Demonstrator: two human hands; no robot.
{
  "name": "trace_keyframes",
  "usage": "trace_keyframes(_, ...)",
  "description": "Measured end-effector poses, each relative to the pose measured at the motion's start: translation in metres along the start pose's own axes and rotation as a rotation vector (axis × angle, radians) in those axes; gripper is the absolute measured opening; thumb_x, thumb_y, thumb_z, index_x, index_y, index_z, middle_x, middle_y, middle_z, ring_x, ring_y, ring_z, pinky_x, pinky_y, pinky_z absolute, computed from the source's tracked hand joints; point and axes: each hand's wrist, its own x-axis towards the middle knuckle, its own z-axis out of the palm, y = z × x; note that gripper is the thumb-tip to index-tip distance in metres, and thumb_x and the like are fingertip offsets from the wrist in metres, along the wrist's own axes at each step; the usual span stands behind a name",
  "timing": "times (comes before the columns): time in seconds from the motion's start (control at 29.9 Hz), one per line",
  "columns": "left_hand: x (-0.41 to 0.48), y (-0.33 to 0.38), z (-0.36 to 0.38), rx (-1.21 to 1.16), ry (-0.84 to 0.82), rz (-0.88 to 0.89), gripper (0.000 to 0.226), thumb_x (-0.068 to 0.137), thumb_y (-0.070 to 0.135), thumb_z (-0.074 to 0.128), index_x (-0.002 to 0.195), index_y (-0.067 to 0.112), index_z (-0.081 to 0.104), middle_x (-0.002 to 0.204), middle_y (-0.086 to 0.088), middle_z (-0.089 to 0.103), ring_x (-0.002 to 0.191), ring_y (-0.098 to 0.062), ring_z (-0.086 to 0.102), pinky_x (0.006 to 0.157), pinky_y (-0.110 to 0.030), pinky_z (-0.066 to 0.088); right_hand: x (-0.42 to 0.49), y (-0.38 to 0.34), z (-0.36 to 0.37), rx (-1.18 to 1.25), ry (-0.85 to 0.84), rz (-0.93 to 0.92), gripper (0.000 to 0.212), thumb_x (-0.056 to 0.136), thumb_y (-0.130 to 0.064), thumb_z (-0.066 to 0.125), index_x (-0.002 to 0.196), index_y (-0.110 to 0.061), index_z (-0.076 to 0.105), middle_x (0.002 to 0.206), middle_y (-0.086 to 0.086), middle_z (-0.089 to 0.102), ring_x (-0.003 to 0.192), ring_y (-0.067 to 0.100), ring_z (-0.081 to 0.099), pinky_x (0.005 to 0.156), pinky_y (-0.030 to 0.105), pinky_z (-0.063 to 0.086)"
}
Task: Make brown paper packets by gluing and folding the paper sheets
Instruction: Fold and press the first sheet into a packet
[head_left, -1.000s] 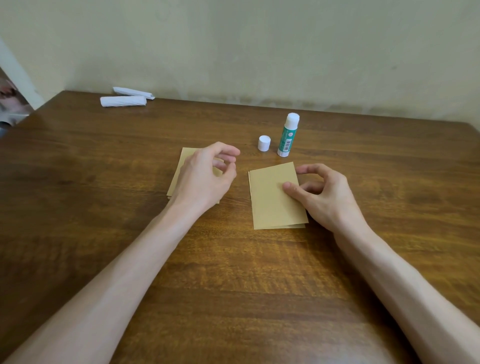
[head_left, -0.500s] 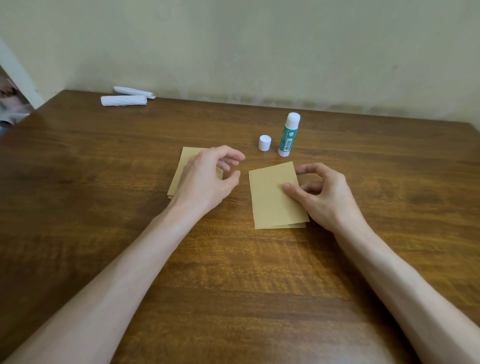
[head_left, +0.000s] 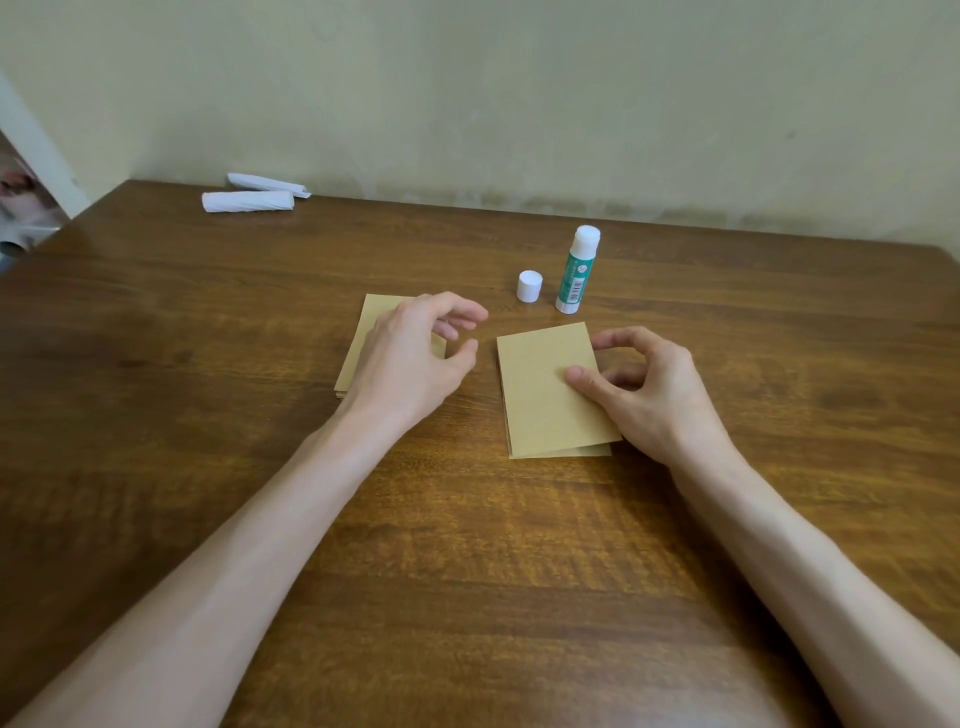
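Two hands at brown paper on a wooden worktop (head_left: 208, 519)

The right hand (head_left: 654, 395) holds a folded brown sheet (head_left: 545, 410) lying flat at the centre. Its thumb presses on top near the right edge and its fingers curl in against that edge (whether any slip under the paper cannot be told). The left hand (head_left: 410, 364) hovers with loosely curled fingers, gripping nothing, above a stack of brown sheets (head_left: 358, 358) just left of the folded one. Behind the folded sheet a glue stick (head_left: 575, 275) stands upright and uncapped, with its white cap (head_left: 529, 286) just beside it on the left. Two white paper rolls (head_left: 247, 200) lie at the far left edge by the wall.
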Motion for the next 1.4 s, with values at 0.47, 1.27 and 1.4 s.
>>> trace_keyframes(0.47,0.0,-0.0004,-0.0009,-0.002,0.006,-0.003,0.032,0.095,0.021,0.073,0.125,0.031,0.069,0.115,0.016,0.069,0.099,0.001,0.063,0.075,-0.008,0.039,-0.0018,0.0003,-0.0001,-0.046,0.013,-0.012,0.041,0.087,-0.046,0.084,0.121,-0.033,0.063,0.077,-0.01,0.079,0.084,0.009,0.075,0.077,0.038,0.061)
trace_keyframes(1.27,-0.005,0.0036,0.0037,0.166,-0.199,0.063,0.06,0.082,0.05,0.081,0.136,0.04,0.059,0.136,0.015,0.055,0.136,-0.01,0.041,0.107,-0.027,0.029,-0.0042,-0.0046,-0.0001,-0.09,0.006,-0.023,0.041,0.09,-0.046,0.081,0.124,-0.034,0.061,0.078,-0.009,0.077,0.081,0.003,0.072,0.063,0.021,0.048)
trace_keyframes(1.4,-0.0053,0.0039,0.0059,0.191,-0.227,0.087,0.056,0.081,0.055,0.08,0.133,0.042,0.062,0.138,0.014,0.054,0.136,-0.01,0.038,0.105,-0.028,0.027,-0.004,-0.0037,0.0001,-0.094,0.014,-0.029,0.04,0.09,-0.045,0.081,0.122,-0.034,0.061,0.077,-0.01,0.077,0.079,0.001,0.072,0.06,0.019,0.046)
